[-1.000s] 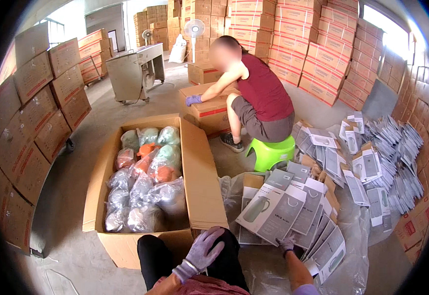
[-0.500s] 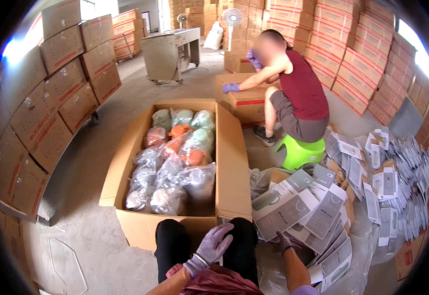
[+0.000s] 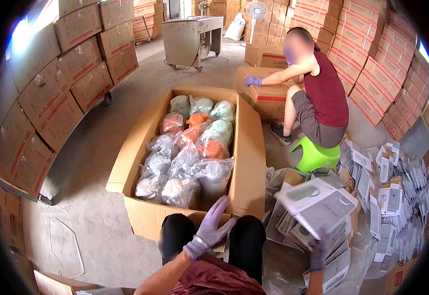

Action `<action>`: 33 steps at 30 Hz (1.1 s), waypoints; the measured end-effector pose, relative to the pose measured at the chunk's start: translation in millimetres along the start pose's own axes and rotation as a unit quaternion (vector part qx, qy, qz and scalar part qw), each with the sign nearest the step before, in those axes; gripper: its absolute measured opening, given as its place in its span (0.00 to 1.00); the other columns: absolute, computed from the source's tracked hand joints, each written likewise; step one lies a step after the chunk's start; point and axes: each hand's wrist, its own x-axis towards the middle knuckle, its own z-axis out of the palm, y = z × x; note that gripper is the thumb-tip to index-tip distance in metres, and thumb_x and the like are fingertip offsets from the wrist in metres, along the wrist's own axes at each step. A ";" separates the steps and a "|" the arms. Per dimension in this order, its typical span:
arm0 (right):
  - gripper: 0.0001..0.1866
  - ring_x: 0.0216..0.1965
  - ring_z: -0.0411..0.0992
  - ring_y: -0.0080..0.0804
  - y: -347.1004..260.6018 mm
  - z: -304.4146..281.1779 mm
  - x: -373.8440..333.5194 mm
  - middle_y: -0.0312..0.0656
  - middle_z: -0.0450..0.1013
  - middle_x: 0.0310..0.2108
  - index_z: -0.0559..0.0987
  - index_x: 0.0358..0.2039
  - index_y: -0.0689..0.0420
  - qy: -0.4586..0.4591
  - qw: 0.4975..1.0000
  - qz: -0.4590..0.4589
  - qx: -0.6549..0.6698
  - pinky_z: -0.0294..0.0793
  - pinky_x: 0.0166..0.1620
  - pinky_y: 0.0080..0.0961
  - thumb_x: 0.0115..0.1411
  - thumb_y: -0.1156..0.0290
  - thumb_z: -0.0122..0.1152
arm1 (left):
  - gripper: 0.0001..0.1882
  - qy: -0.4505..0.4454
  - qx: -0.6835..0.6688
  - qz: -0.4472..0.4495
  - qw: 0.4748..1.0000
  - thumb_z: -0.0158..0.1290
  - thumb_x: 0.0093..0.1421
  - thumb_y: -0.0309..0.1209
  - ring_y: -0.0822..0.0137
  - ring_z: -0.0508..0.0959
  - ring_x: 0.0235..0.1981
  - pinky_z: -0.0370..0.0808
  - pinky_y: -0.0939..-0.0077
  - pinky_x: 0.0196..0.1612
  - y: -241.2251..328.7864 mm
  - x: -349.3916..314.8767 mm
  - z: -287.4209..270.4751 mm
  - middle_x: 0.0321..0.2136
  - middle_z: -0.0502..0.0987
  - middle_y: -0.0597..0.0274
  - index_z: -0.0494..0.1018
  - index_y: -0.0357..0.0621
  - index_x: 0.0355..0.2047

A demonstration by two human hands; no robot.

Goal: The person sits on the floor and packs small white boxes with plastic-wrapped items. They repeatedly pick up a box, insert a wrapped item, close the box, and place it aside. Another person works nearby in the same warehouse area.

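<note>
Spreading the left fingers [image 3: 221, 204] well apart now, holding nothing at all! Reaching the gloved left hand [image 3: 207, 233] forward between black-clad knees [image 3: 246, 241], back of the glove up, thumb out to the right. Hovering right by the near side of the big box [image 3: 148, 217]; touching it or clear of it, impossible to tell from above.

And over on the right, closing the right fingers [image 3: 322, 241] on the near edge of a flat carton [image 3: 325, 204], too blurred to tell the exact placing of the tips. Holding that carton just ahead of the right hand [image 3: 318, 254], tilted above the pile [image 3: 283, 223], white and grey side showing, outline smeared.

Around and below the right fingers, finding plenty more flat cartons, strewn loosely over a plastic sheet [image 3: 364, 255]. Farther right, meeting a second heap [image 3: 411, 196], grey and fanned out.

Back to the left fingers, and looking just beyond into the open box: crowded with bagged items, whitish [image 3: 175, 191] and grey nearest the fingers, orange [image 3: 212, 149] in the middle, pale green [image 3: 222, 110] at the far end.

Well ahead of both hands, spotting a co-worker [image 3: 327, 93] in dark red, seated on a green stool [image 3: 317, 155], one gloved hand [image 3: 254, 81] on a closed box [image 3: 266, 102]. Far left of the left fingers, taking in tall stacks [image 3: 52, 103] of brown boxes.
</note>
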 end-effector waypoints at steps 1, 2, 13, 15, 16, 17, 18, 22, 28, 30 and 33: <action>0.14 0.22 0.64 0.21 -45.1 -8.6 -27.5 0.33 0.67 0.30 0.71 0.43 0.52 -0.008 0.999 0.000 0.031 0.65 0.21 0.15 0.59 0.61 0.55 | 0.38 -0.003 -0.003 0.025 1.000 0.57 0.56 0.36 0.54 0.54 0.64 0.53 0.67 0.64 5.0 15.9 3.3 0.61 0.55 0.44 0.54 0.36 0.61; 0.13 0.22 0.63 0.19 -90.6 -16.6 -55.4 0.32 0.67 0.29 0.71 0.44 0.52 -0.017 0.998 0.001 0.062 0.65 0.22 0.14 0.61 0.61 0.52 | 0.41 -0.004 -0.005 0.050 0.999 0.59 0.55 0.38 0.53 0.51 0.66 0.50 0.66 0.65 11.3 30.8 7.3 0.63 0.51 0.43 0.51 0.36 0.63; 0.18 0.27 0.66 0.19 -256.5 54.9 -167.6 0.39 0.67 0.24 0.72 0.34 0.56 -0.267 0.961 -0.056 -0.034 0.67 0.30 0.23 0.62 0.53 0.47 | 0.21 0.040 -0.317 0.289 0.902 0.54 0.37 0.25 0.58 0.69 0.51 0.53 0.61 0.63 138.2 97.3 -57.2 0.42 0.72 0.53 0.71 0.38 0.37; 0.18 0.32 0.68 0.27 -266.4 60.4 -167.3 0.40 0.68 0.28 0.72 0.37 0.58 -0.239 0.941 -0.218 -0.099 0.67 0.36 0.26 0.59 0.55 0.52 | 0.08 0.142 -0.479 0.112 0.859 0.48 0.44 0.23 0.63 0.71 0.34 0.67 0.66 0.46 170.8 88.7 -69.3 0.27 0.71 0.60 0.67 0.38 0.28; 0.18 0.35 0.69 0.32 -274.3 60.7 -168.7 0.41 0.69 0.30 0.72 0.38 0.59 -0.237 0.911 -0.315 -0.122 0.67 0.39 0.28 0.57 0.56 0.55 | 0.05 0.185 -0.394 0.145 0.889 0.48 0.49 0.25 0.65 0.70 0.30 0.67 0.70 0.40 169.8 95.1 -77.9 0.25 0.69 0.62 0.67 0.39 0.28; 0.19 0.38 0.69 0.36 -281.6 65.0 -167.4 0.42 0.70 0.33 0.72 0.40 0.60 -0.237 0.870 -0.407 -0.143 0.67 0.42 0.30 0.56 0.57 0.58 | 0.04 0.206 -0.378 0.157 0.889 0.47 0.54 0.28 0.67 0.69 0.28 0.67 0.73 0.36 171.7 96.5 -83.6 0.23 0.68 0.64 0.67 0.40 0.27; 0.21 0.39 0.69 0.38 -287.1 74.1 -168.9 0.43 0.69 0.34 0.72 0.40 0.61 -0.226 0.842 -0.464 -0.156 0.66 0.43 0.31 0.55 0.56 0.58 | 0.07 0.228 -0.361 0.165 0.889 0.46 0.59 0.31 0.69 0.68 0.25 0.66 0.76 0.32 172.8 97.7 -88.9 0.21 0.66 0.67 0.67 0.42 0.26; 0.26 0.43 0.67 0.42 -298.0 142.2 -200.6 0.46 0.67 0.38 0.69 0.43 0.62 -0.237 0.749 -0.598 -0.156 0.64 0.47 0.37 0.54 0.53 0.56 | 0.18 0.111 -0.536 0.024 0.837 0.44 0.64 0.46 0.75 0.63 0.22 0.63 0.80 0.29 165.3 123.3 -80.9 0.20 0.64 0.69 0.67 0.44 0.26; 0.34 0.49 0.63 0.49 -273.6 217.4 -242.3 0.51 0.65 0.43 0.65 0.48 0.65 -0.331 0.661 -0.669 -0.069 0.61 0.53 0.46 0.52 0.48 0.53 | 0.16 0.236 -0.234 0.159 0.930 0.45 0.63 0.45 0.75 0.69 0.24 0.68 0.81 0.31 142.1 147.1 -87.7 0.22 0.68 0.68 0.70 0.45 0.31; 0.36 0.51 0.62 0.52 -281.1 216.0 -242.4 0.52 0.64 0.45 0.64 0.50 0.66 -0.308 0.658 -0.685 -0.050 0.60 0.55 0.49 0.51 0.46 0.52 | 0.18 0.097 -0.407 0.067 0.906 0.45 0.63 0.47 0.73 0.72 0.26 0.71 0.79 0.34 186.1 144.6 -92.9 0.26 0.72 0.66 0.71 0.44 0.34; 0.38 0.52 0.61 0.54 -316.4 210.1 -243.4 0.54 0.63 0.46 0.63 0.51 0.65 -0.191 0.677 -0.707 -0.072 0.59 0.56 0.52 0.50 0.45 0.51 | 0.20 -0.010 -0.432 0.048 0.900 0.40 0.65 0.41 0.65 0.71 0.39 0.69 0.72 0.44 212.1 150.0 -95.3 0.39 0.72 0.57 0.65 0.37 0.48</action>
